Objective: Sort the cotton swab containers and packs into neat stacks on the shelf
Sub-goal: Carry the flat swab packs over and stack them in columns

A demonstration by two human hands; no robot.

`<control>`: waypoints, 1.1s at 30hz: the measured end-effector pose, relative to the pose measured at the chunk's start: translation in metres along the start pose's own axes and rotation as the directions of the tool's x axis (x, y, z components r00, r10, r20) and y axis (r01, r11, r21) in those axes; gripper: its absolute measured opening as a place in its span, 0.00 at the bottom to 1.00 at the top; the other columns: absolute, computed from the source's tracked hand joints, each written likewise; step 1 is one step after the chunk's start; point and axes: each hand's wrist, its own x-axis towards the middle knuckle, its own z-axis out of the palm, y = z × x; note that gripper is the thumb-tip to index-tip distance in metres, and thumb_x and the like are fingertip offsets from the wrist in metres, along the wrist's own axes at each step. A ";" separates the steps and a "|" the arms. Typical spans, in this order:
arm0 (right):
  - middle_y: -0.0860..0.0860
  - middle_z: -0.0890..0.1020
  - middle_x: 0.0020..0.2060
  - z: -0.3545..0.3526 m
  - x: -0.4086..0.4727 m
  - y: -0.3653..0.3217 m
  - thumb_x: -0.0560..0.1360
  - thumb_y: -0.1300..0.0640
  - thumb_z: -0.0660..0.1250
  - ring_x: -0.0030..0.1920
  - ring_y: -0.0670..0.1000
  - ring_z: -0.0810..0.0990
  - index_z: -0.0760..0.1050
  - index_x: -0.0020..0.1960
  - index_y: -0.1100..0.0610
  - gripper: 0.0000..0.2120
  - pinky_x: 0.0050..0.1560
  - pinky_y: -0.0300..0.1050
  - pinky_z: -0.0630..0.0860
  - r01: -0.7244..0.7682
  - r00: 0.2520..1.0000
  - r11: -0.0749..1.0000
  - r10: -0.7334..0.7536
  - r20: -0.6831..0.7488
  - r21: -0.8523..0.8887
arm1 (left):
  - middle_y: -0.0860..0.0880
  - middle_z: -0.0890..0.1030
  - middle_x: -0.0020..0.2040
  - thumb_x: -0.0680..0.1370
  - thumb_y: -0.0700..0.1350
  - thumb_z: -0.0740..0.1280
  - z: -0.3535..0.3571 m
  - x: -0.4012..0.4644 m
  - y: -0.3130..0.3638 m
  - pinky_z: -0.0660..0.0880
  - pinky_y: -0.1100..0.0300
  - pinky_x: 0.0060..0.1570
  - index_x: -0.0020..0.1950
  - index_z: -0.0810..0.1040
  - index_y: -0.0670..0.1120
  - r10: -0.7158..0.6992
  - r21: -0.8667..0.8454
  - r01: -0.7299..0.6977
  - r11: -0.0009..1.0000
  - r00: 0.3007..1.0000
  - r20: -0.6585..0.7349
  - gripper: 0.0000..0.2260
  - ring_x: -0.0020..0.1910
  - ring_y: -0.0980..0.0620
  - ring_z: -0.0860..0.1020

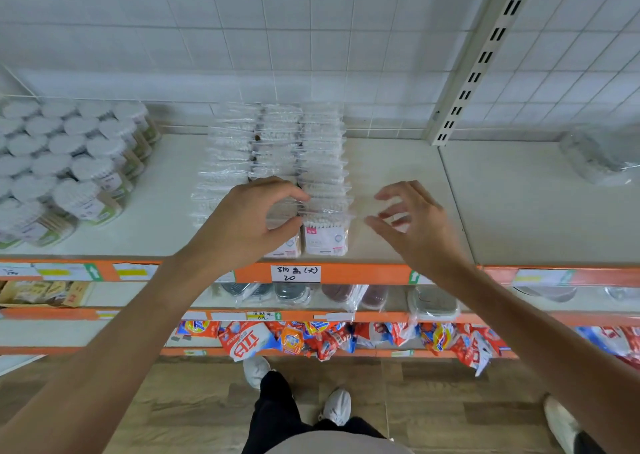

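Observation:
Three rows of clear cotton swab packs [322, 162] stand upright on the cream top shelf [398, 190], running from the front edge to the back wall. My left hand [249, 218] curls over the front packs of the middle row, fingers and thumb around a pack's top. My right hand [412, 225] hovers just right of the front pack [325, 235] of the right row, fingers spread and loosely bent, holding nothing. Round cotton swab containers [69, 162] with white lids are stacked at the shelf's left end.
A clear bag of goods [602, 155] lies at the far right of the shelf, past a slotted white upright [474, 69]. Below the orange shelf edge [363, 273] sit lower shelves with plastic boxes and red and blue detergent bags [311, 339]. My feet stand on wooden flooring.

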 end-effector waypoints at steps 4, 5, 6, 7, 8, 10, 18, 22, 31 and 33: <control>0.51 0.79 0.58 -0.042 0.005 0.045 0.74 0.51 0.75 0.56 0.50 0.79 0.77 0.63 0.54 0.20 0.56 0.44 0.74 -0.161 0.979 0.958 0.185 0.081 -0.238 | 0.56 0.82 0.58 0.77 0.45 0.72 0.008 0.007 0.011 0.74 0.58 0.61 0.61 0.81 0.49 0.038 0.013 -0.038 0.999 0.999 0.032 0.13 0.59 0.57 0.79; 0.52 0.78 0.61 -0.048 0.007 0.055 0.74 0.50 0.75 0.60 0.53 0.77 0.76 0.65 0.54 0.22 0.58 0.43 0.70 -0.205 0.966 0.939 0.239 0.097 -0.277 | 0.56 0.82 0.58 0.77 0.45 0.72 0.012 0.009 0.015 0.74 0.58 0.61 0.61 0.81 0.49 0.043 0.004 -0.043 0.999 0.998 0.045 0.12 0.59 0.57 0.78; 0.52 0.77 0.64 -0.051 0.007 0.061 0.74 0.48 0.74 0.63 0.55 0.76 0.75 0.67 0.54 0.24 0.59 0.44 0.68 -0.228 0.955 0.925 0.273 0.114 -0.305 | 0.56 0.82 0.58 0.77 0.45 0.72 0.015 0.012 0.019 0.73 0.60 0.61 0.61 0.81 0.49 0.050 -0.006 -0.050 0.999 0.997 0.054 0.12 0.59 0.57 0.78; 0.53 0.76 0.67 -0.051 0.007 0.067 0.74 0.46 0.74 0.66 0.55 0.74 0.73 0.69 0.54 0.27 0.62 0.45 0.67 -0.240 0.945 0.915 0.296 0.139 -0.324 | 0.55 0.82 0.58 0.77 0.45 0.72 0.018 0.014 0.022 0.72 0.62 0.61 0.61 0.81 0.49 0.061 -0.013 -0.060 0.998 0.996 0.061 0.12 0.59 0.57 0.78; 0.53 0.75 0.69 -0.050 0.006 0.070 0.74 0.44 0.74 0.67 0.55 0.73 0.72 0.71 0.54 0.30 0.64 0.46 0.66 -0.251 0.933 0.909 0.318 0.166 -0.334 | 0.55 0.82 0.58 0.77 0.44 0.72 0.021 0.016 0.025 0.71 0.64 0.60 0.61 0.81 0.48 0.071 -0.014 -0.070 0.997 0.995 0.070 0.12 0.59 0.58 0.77; 0.52 0.75 0.70 -0.047 0.004 0.073 0.73 0.43 0.74 0.68 0.56 0.73 0.70 0.73 0.54 0.33 0.67 0.48 0.67 -0.282 0.913 0.906 0.354 0.202 -0.315 | 0.55 0.82 0.59 0.77 0.44 0.72 0.026 0.020 0.030 0.69 0.66 0.60 0.61 0.81 0.48 0.088 -0.009 -0.087 0.996 0.992 0.095 0.13 0.60 0.59 0.76; 0.52 0.74 0.56 -0.050 0.008 0.072 0.63 0.48 0.83 0.52 0.51 0.80 0.75 0.68 0.54 0.37 0.55 0.43 0.80 -0.303 0.919 0.934 0.339 0.200 -0.191 | 0.54 0.81 0.59 0.77 0.45 0.71 0.041 0.031 0.032 0.75 0.54 0.60 0.63 0.80 0.49 0.110 0.046 -0.117 0.992 0.985 0.133 0.14 0.60 0.55 0.77; 0.49 0.78 0.54 -0.055 0.004 0.058 0.69 0.51 0.80 0.47 0.43 0.81 0.78 0.62 0.51 0.23 0.49 0.33 0.79 -0.230 0.947 0.959 0.259 0.190 -0.164 | 0.53 0.81 0.61 0.77 0.46 0.70 0.048 0.041 0.040 0.74 0.55 0.61 0.67 0.78 0.49 0.122 0.060 -0.132 0.989 0.981 0.149 0.18 0.60 0.54 0.76; 0.37 0.83 0.45 -0.087 0.001 0.002 0.72 0.56 0.77 0.45 0.37 0.83 0.83 0.54 0.47 0.12 0.45 0.29 0.77 -0.176 0.982 0.981 0.168 0.088 0.087 | 0.52 0.82 0.61 0.78 0.53 0.71 0.062 0.076 0.060 0.77 0.53 0.58 0.70 0.76 0.50 0.136 0.071 -0.144 0.987 0.985 0.104 0.21 0.60 0.52 0.79; 0.39 0.84 0.47 -0.087 0.006 0.002 0.73 0.57 0.77 0.46 0.39 0.83 0.83 0.54 0.48 0.11 0.46 0.30 0.78 -0.168 0.983 0.980 0.158 0.092 0.110 | 0.53 0.84 0.57 0.78 0.51 0.72 0.063 0.082 0.060 0.79 0.51 0.55 0.66 0.78 0.50 0.132 0.039 -0.134 0.990 0.989 0.063 0.18 0.56 0.54 0.81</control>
